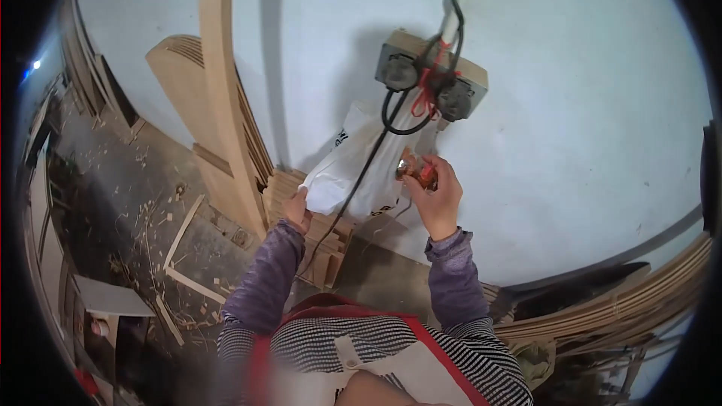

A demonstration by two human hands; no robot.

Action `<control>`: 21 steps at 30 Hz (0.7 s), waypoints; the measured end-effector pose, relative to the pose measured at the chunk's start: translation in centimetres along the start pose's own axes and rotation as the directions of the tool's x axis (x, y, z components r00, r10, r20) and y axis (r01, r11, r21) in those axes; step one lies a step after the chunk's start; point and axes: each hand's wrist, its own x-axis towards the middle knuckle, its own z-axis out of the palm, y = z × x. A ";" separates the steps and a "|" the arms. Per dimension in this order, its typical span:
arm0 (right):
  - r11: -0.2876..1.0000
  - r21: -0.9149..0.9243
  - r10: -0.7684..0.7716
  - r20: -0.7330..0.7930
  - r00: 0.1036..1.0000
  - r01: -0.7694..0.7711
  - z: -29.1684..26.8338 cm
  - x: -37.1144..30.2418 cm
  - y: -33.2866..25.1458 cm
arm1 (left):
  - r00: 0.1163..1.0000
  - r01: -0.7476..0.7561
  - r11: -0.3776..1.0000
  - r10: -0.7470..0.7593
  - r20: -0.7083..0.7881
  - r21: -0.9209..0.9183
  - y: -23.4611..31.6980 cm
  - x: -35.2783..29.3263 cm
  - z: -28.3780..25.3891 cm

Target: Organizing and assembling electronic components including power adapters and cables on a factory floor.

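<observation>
The work stands, in my judgement, somewhere in the middle. The white plastic bag [380, 180] hangs in front of the wall [571, 120], below the socket box [472, 72], and it seems to be fixed there near the red tie [423, 103]; how exactly, I cannot see well. The left hand [298, 211] is almost closed, with the thumb and the fingers pinching the left edge of the bag and holding this side outward. The right hand [438, 201] is half curled: the thumb and the fingers have hold of a small packet [427, 176], shiny and red-orange, at the right side of the bag. So what is done is that both things are gripped, one in each hand. What is left, I judge, is to let them go, because neither is released yet. Whether the packet is inside the bag or only beside it, I cannot tell, and its content is also not clear. The black cable [362, 180] passes in front of the bag. Below, wooden pieces [327, 263] are stacked, apart from the packet.
</observation>
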 end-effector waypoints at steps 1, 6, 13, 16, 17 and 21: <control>0.999 0.033 0.043 -0.024 0.999 -0.043 -0.3 -0.4 0.4 | 1.000 -0.005 1.000 0.005 0.003 -0.006 0.2 -0.1 0.2; 0.946 0.253 0.219 -0.034 0.975 -0.203 -0.5 -1.6 2.3 | 1.000 0.001 1.000 -0.001 0.005 -0.030 0.3 -0.3 0.1; 0.866 0.435 0.320 -0.101 0.942 -0.248 -0.7 -2.6 1.5 | 0.994 0.066 0.998 -0.065 0.087 -0.009 0.9 -2.7 0.1; 0.857 0.457 0.323 -0.116 0.939 -0.238 0.1 -2.7 1.9 | 0.993 0.083 0.996 -0.084 0.080 0.014 1.7 -4.3 -0.9; 0.874 0.420 0.318 -0.115 0.941 -0.244 0.2 -2.5 1.9 | 0.994 0.078 0.996 -0.081 0.069 0.040 2.0 -4.5 -1.0; 0.979 0.157 0.142 -0.086 0.986 -0.127 0.8 -1.3 2.0 | 0.996 0.070 0.994 -0.074 0.044 0.088 2.5 -4.8 -0.8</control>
